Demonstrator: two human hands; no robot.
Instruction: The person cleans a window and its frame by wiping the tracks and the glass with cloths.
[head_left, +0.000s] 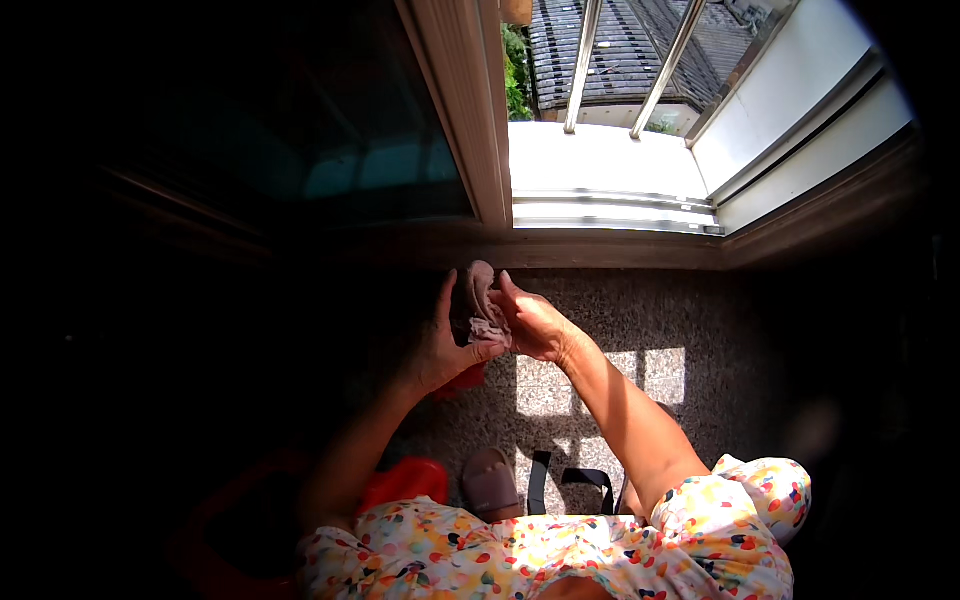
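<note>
A crumpled, folded pink cloth (481, 296) is held upright between my two hands, just below the window's lower frame. My left hand (448, 352) takes it from the left, its thumb against the cloth's lower end and a finger pointing up beside it. From the right, my right hand (531, 322) grips the cloth, with its thumb raised and its other fingers partly hidden behind the fabric. Sunlight falls on the right hand and forearm, while the left forearm is mostly in shade.
Ahead are a window frame (491, 150), a sunlit sill with sliding tracks (615, 210) and metal bars (581, 67). Dark glass (360, 150) fills the left. Below lie a speckled floor (600, 300), red plastic items (412, 480), a slipper-clad foot (489, 484) and dark straps (538, 480).
</note>
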